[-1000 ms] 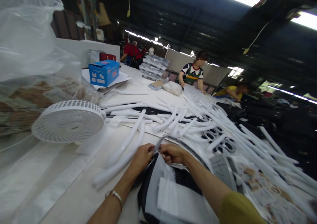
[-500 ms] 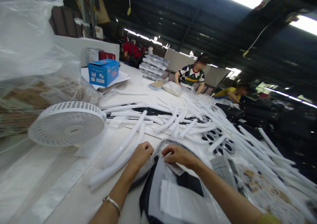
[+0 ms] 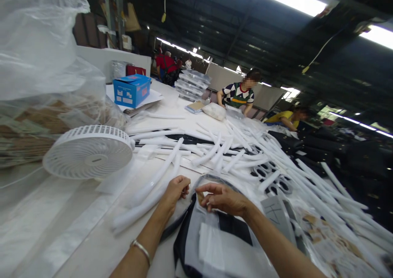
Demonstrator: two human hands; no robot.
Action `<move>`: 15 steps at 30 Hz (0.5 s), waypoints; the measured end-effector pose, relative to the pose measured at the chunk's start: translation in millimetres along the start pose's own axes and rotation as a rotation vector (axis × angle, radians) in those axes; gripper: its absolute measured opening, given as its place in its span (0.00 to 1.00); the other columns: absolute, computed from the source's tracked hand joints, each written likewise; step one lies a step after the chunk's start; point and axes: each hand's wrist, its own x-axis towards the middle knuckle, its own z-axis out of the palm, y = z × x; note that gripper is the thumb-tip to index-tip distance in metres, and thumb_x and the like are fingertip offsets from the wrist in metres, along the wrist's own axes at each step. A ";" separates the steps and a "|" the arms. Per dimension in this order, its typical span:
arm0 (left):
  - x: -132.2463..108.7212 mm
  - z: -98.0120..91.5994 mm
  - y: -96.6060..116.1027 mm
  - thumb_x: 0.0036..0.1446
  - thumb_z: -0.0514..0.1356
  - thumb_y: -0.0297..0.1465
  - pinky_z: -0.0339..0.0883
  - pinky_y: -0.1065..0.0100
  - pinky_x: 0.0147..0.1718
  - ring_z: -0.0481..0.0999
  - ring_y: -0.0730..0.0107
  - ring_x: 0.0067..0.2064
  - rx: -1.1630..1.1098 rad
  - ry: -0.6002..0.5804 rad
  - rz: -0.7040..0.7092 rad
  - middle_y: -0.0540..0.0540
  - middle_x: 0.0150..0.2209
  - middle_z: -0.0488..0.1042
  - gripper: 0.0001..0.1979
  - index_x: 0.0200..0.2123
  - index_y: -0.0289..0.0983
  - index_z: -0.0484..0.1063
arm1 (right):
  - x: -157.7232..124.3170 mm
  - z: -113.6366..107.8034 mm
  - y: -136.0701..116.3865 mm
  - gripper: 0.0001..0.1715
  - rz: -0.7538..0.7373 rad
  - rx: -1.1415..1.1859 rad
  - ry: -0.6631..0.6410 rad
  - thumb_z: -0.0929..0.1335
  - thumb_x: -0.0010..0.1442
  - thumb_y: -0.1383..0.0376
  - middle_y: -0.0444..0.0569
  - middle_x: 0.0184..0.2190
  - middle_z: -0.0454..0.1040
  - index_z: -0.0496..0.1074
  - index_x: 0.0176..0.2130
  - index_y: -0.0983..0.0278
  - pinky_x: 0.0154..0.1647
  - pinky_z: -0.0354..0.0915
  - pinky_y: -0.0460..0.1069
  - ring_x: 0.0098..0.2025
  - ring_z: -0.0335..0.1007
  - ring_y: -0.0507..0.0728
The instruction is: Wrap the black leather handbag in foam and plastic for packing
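Note:
A black and grey bag [image 3: 187, 237] lies on the table before me, with clear plastic and a white sheet [image 3: 211, 245] over its front. My left hand [image 3: 178, 190] is at the bag's upper left corner, fingers pinched together; what they hold is too small to make out. Over the bag's top edge is my right hand [image 3: 221, 198], its index finger stretched out to the left and the others curled. A small brown and white tag [image 3: 200, 198] shows beside its fingertips. The looped strap [image 3: 215, 176] curves behind the hand.
A white fan [image 3: 89, 153] and a plastic sack of brown tags [image 3: 55, 118] stand at left. Behind are a blue box [image 3: 132, 90] and stacked packages [image 3: 192, 83]. White foam tubes [image 3: 147, 196] spread across the table. Two people [image 3: 238, 93] work beyond; dark bags [image 3: 322, 147] lie right.
My right hand's index finger has stretched out to the left, and the tag now shows by its fingertips. The view has shifted slightly. My left hand stays pinched near the same corner.

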 end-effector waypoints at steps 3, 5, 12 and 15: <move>0.6 0.2 -0.3 0.40 0.61 0.41 0.54 0.74 0.20 0.64 0.77 0.22 -0.015 0.008 -0.005 0.53 0.23 0.68 0.14 0.24 0.37 0.66 | 7.9 2.2 2.2 0.24 -0.044 -0.108 0.095 0.70 0.50 0.69 0.45 0.27 0.75 0.74 0.48 0.64 0.33 0.62 0.45 0.30 0.69 0.51; 1.4 0.7 -0.4 0.40 0.62 0.41 0.54 0.74 0.20 0.64 0.77 0.22 -0.024 0.006 -0.011 0.52 0.23 0.69 0.14 0.24 0.36 0.66 | 13.4 3.8 3.7 0.25 -0.080 -0.264 0.141 0.68 0.49 0.71 0.41 0.22 0.71 0.74 0.49 0.63 0.28 0.58 0.44 0.26 0.66 0.50; 3.7 1.7 0.8 0.39 0.62 0.39 0.55 0.75 0.20 0.65 0.77 0.23 -0.029 0.000 -0.017 0.50 0.25 0.71 0.13 0.25 0.35 0.68 | 18.8 -1.5 -5.3 0.21 -0.250 -0.734 0.006 0.72 0.49 0.70 0.47 0.57 0.65 0.78 0.45 0.56 0.36 0.65 0.46 0.31 0.66 0.47; 3.2 1.6 1.4 0.39 0.62 0.40 0.55 0.74 0.20 0.66 0.75 0.23 -0.013 0.003 -0.016 0.51 0.23 0.69 0.14 0.25 0.35 0.70 | 17.2 -4.9 -13.4 0.16 -0.198 -0.765 -0.035 0.76 0.46 0.63 0.48 0.56 0.66 0.78 0.39 0.59 0.39 0.67 0.47 0.33 0.68 0.49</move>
